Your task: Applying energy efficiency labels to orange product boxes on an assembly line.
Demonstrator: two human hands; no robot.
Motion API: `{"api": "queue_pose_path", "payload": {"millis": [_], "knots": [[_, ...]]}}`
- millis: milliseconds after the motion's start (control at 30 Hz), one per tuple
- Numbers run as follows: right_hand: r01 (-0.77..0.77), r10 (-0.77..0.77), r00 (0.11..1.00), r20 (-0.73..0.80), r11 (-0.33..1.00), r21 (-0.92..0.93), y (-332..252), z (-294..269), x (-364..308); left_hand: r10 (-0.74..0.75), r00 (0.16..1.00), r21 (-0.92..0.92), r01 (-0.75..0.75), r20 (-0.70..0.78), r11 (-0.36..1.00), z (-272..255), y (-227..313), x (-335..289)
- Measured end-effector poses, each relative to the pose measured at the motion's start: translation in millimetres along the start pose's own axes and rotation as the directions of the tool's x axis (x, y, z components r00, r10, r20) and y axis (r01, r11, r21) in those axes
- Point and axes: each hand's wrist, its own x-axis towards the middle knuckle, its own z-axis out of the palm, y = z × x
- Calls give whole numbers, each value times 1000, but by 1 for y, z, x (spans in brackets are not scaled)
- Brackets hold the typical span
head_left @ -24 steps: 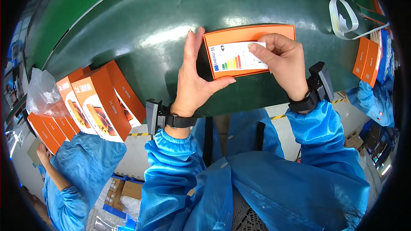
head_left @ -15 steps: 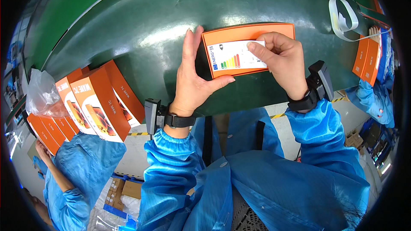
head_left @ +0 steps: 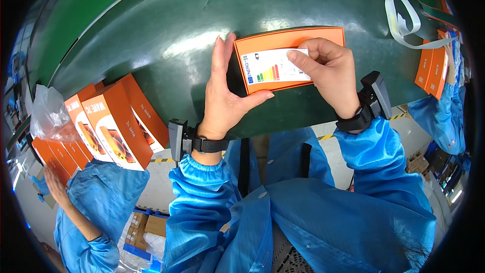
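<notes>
White with coloured bars, our card (head_left: 268, 68) points its printed heading left, a quarter turn from us, its long axis running left to right with the right end slightly farther. It lies in or just over the near half of a shallow orange box (head_left: 283, 43) on the green table (head_left: 151, 50); we cannot tell whether it touches the floor of the box. The box's long axis runs much the same way, and its far half shows bare orange inside. Lower down, near and left, a blue crate (head_left: 135, 251) holds brown cartons (head_left: 136, 227).

With our right hand (head_left: 331, 73) we pinch the card's right end between thumb and curled fingers. Our left hand (head_left: 222, 93) spreads wide around the box's left end, fingers up beside the left wall, thumb along the near edge; how firmly it presses, we cannot tell.

To our left stand orange-and-white boxes (head_left: 118, 124) beside a clear plastic bag (head_left: 49, 114). Far right, a white strip (head_left: 389, 12) curls in a loop, near two orange boxes (head_left: 431, 71) and a co-worker's blue sleeve (head_left: 437, 116).
</notes>
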Motion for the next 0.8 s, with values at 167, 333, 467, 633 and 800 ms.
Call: {"api": "queue_pose_path", "payload": {"millis": [167, 333, 467, 633, 800], "knots": [[-15, 15, 1000, 5, 1000, -17, -1, -2, 0, -11, 1000, 0, 11, 4, 1000, 0, 0, 0], [-8, 8, 1000, 1, 999, -38, -2, -1, 0, -44, 999, -14, 44, 1, 999, 1, 1, 0], [-11, 10, 1000, -25, 999, -51, 1, 0, 1, -42, 998, -27, 40, -51, 999, 3, 4, 0], [-20, 18, 1000, -23, 995, -97, 0, -1, 0, -77, 997, -60, 77, 2, 995, 3, 5, 0], [0, -5, 999, -50, 995, -104, 1, 1, 0, -57, 997, -66, 54, -55, 996, 5, 9, 3]]}}
